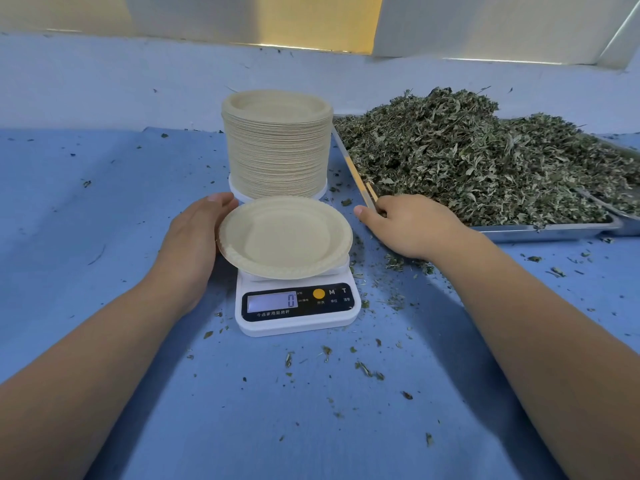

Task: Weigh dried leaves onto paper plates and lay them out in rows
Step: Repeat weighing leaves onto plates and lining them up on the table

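An empty paper plate [284, 237] lies on a white kitchen scale [298, 306] whose display reads 0. My left hand [194, 240] cups the plate's left rim. Behind the scale stands a tall stack of paper plates [277, 147]. To the right, a metal tray [554, 230] holds a big heap of dried green leaves [478, 154]. My right hand [408, 225] rests at the tray's near left corner, fingers closed around a pair of chopsticks [356, 174] that lie along the tray's left edge.
A blue cloth [104, 202] covers the table, strewn with leaf crumbs, mostly in front of and right of the scale. A pale wall rises behind the table. A second metal tray edge [623, 213] shows at far right.
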The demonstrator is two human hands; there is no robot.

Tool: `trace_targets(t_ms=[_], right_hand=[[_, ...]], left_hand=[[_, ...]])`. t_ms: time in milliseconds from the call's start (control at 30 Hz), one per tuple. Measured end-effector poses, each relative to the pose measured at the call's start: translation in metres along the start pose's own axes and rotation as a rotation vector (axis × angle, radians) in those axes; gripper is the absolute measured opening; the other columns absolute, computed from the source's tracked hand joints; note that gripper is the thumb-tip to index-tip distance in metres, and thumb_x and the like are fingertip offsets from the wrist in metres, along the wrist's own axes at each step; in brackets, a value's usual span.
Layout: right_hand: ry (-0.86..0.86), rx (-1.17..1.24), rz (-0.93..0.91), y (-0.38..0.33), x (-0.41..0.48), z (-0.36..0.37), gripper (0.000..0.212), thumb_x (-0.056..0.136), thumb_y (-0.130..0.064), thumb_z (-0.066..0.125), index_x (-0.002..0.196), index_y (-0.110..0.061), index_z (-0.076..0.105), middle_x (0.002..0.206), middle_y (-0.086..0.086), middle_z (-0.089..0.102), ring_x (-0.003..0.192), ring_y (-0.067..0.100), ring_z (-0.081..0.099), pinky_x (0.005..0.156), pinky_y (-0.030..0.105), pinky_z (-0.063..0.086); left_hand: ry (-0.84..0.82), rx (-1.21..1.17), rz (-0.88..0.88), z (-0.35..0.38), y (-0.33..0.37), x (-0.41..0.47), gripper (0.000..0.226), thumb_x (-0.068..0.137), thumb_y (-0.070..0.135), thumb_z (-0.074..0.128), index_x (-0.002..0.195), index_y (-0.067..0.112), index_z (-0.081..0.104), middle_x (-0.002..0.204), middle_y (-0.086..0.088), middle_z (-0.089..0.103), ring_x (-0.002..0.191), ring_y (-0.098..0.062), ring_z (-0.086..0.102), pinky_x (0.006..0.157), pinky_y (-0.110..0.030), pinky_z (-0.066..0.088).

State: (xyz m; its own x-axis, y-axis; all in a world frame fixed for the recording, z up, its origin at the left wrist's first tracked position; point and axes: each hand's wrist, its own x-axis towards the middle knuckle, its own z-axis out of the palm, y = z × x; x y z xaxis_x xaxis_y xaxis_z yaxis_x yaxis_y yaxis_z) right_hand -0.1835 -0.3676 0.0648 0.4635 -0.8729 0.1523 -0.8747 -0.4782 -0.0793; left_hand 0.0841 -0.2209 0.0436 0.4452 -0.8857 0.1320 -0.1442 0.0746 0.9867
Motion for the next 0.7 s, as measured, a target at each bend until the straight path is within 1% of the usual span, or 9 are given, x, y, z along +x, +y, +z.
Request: trace_targets(t_ms=[200,300,367,433,500,533,600,667,700], right_hand=[[0.058,0.123,0.02,-0.002,-0.002,-0.004,0.06,0.102,-0.062,0.03,0.071,-0.015,0.048,0.06,0.003,0.051,0.054,0.022,0.047,0.052,0.031,0.033],[0.267,0.264,0.055,0.001,-0.001,-0.006,0.052,0.105,-0.05,0.035,0.073,-0.013,0.052,0.06,0.003,0.053,0.054,0.022,0.048,0.05,0.031,0.033],[0.39,0.28,0.059,0.004,-0.001,-0.009,0.048,0.106,-0.046,0.036,0.07,-0.016,0.048,0.059,0.003,0.05,0.053,0.022,0.047,0.049,0.031,0.029],[0.359,0.245,0.064,0.006,-0.001,-0.009,0.048,0.107,-0.045,0.036,0.07,-0.016,0.046,0.059,0.004,0.05,0.054,0.022,0.047,0.049,0.031,0.027],[0.29,0.219,0.08,0.007,-0.002,-0.005,0.049,0.107,-0.044,0.035,0.072,-0.014,0.048,0.062,0.004,0.052,0.056,0.024,0.05,0.049,0.031,0.032],[0.289,0.222,0.083,0.007,-0.003,-0.005,0.049,0.107,-0.045,0.035,0.074,-0.013,0.051,0.063,0.005,0.055,0.057,0.025,0.052,0.05,0.032,0.037],[0.381,0.246,0.077,0.007,-0.005,-0.01,0.049,0.107,-0.046,0.033,0.077,-0.014,0.055,0.064,0.004,0.058,0.056,0.024,0.055,0.052,0.033,0.043],[0.482,0.299,0.076,0.006,-0.004,-0.018,0.048,0.108,-0.045,0.032,0.076,-0.016,0.052,0.06,0.003,0.053,0.053,0.022,0.049,0.05,0.033,0.035],[0.493,0.318,0.075,0.004,-0.003,-0.021,0.047,0.108,-0.045,0.032,0.076,-0.015,0.051,0.06,0.003,0.051,0.053,0.023,0.047,0.05,0.033,0.032]], left_hand=[[0.0,0.001,-0.001,-0.001,-0.001,0.0,0.031,0.069,0.062,0.047,0.083,0.06,0.074,0.111,0.027,0.073,0.115,0.0,0.064,0.113,-0.041,0.043],[0.011,-0.004,-0.015,-0.001,-0.001,0.001,0.03,0.069,0.064,0.048,0.083,0.06,0.074,0.113,0.026,0.073,0.117,-0.001,0.064,0.114,-0.042,0.042],[0.006,-0.002,-0.01,-0.001,-0.001,0.002,0.029,0.07,0.064,0.047,0.083,0.06,0.073,0.111,0.027,0.073,0.116,-0.001,0.064,0.113,-0.041,0.043],[0.016,-0.005,-0.018,-0.002,-0.003,0.002,0.033,0.07,0.064,0.048,0.089,0.056,0.073,0.116,0.025,0.072,0.118,-0.002,0.063,0.114,-0.042,0.042],[0.028,-0.005,-0.028,-0.002,-0.004,0.003,0.037,0.07,0.066,0.048,0.095,0.053,0.072,0.119,0.024,0.071,0.12,-0.002,0.063,0.115,-0.042,0.041],[0.026,-0.002,-0.026,-0.002,-0.004,0.002,0.036,0.07,0.066,0.048,0.093,0.054,0.073,0.117,0.024,0.072,0.119,-0.002,0.063,0.114,-0.042,0.042],[0.012,0.003,-0.016,-0.001,-0.003,0.002,0.03,0.071,0.066,0.047,0.084,0.059,0.073,0.112,0.026,0.073,0.117,-0.004,0.064,0.113,-0.043,0.043],[0.013,0.0,0.002,-0.001,-0.002,0.001,0.028,0.073,0.062,0.046,0.078,0.058,0.073,0.106,0.026,0.073,0.116,-0.008,0.065,0.113,-0.046,0.044],[0.012,0.0,0.011,-0.001,-0.002,0.001,0.027,0.074,0.061,0.046,0.076,0.057,0.073,0.103,0.026,0.073,0.117,-0.011,0.065,0.112,-0.048,0.044]])
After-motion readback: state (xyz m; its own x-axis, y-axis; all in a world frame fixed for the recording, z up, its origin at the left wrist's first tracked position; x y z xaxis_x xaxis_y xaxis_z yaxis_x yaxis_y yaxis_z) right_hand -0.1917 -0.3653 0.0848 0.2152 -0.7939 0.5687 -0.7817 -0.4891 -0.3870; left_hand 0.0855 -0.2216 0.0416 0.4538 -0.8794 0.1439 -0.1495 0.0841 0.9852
